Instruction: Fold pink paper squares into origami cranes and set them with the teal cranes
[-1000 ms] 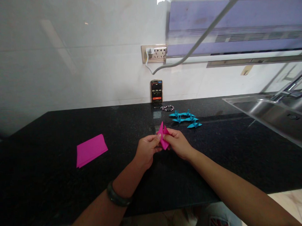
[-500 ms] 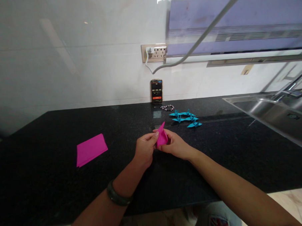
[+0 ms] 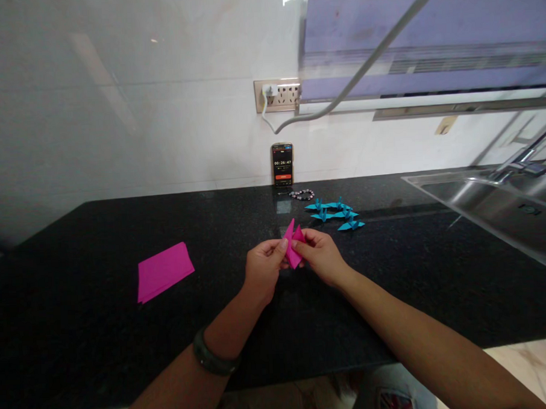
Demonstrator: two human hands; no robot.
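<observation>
A partly folded sheet of pink origami paper [image 3: 294,256] is held up between my two hands, just above the dark counter. My left hand [image 3: 264,266] pinches its left side, thumb on top. On its right side, my right hand [image 3: 321,255] presses with the thumb while the fingers go behind the paper, partly hidden. Two pointed flaps stick upward from it. Several blue paper cranes [image 3: 334,212] stand in a group beyond my right hand. Off to the left lies a stack of flat pink paper [image 3: 165,271].
A phone [image 3: 283,165] showing a running timer leans against the tiled wall, its beaded strap [image 3: 303,195] lying on the black counter [image 3: 219,216]. A steel sink [image 3: 476,204] is set in at the right. Above, a cable [image 3: 340,96] runs from the wall socket [image 3: 277,96].
My right thumb has moved up from the paper's lower edge onto its front. The right part of the pink paper now looks flatter and shows a second raised point.
</observation>
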